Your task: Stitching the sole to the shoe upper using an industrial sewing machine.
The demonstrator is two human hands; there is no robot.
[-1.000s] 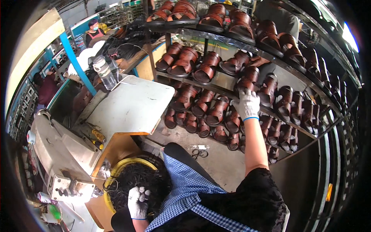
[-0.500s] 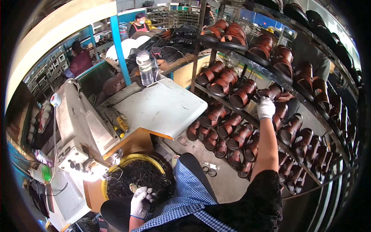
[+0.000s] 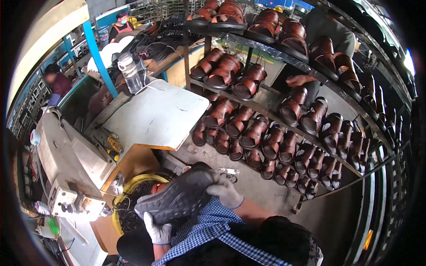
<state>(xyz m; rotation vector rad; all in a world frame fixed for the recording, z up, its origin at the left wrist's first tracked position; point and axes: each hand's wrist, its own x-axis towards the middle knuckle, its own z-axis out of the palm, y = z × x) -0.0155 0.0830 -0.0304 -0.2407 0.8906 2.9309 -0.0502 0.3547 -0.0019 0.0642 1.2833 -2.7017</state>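
A sandal [image 3: 177, 196] is tilted over my lap, its black patterned sole turned toward me. A bit of reddish-brown strap shows at its far side. My left hand [image 3: 157, 230], in a white glove, grips the sandal's lower left end. My right hand [image 3: 225, 191], gloved too, holds its other end at the upper right. The sole hides some fingers of both hands. Beneath the sandal, a blue checked apron [image 3: 206, 221] covers my lap. Partly behind it stands a yellow-rimmed basket [image 3: 117, 218] of black scraps.
A sewing machine [image 3: 73, 173] stands at left beside a white worktop [image 3: 155, 111] bearing a bottle [image 3: 129, 73] and yellow-handled tools [image 3: 114, 145]. Metal racks [image 3: 262, 95] of brown sandals fill the right side. Another person's hand [image 3: 300, 80] shows behind a shelf; other people sit farther back.
My right hand has brought a sandal from the rack shelf down to my lap, leaving a gap there. My left hand has taken hold of it too. The view has shifted right.
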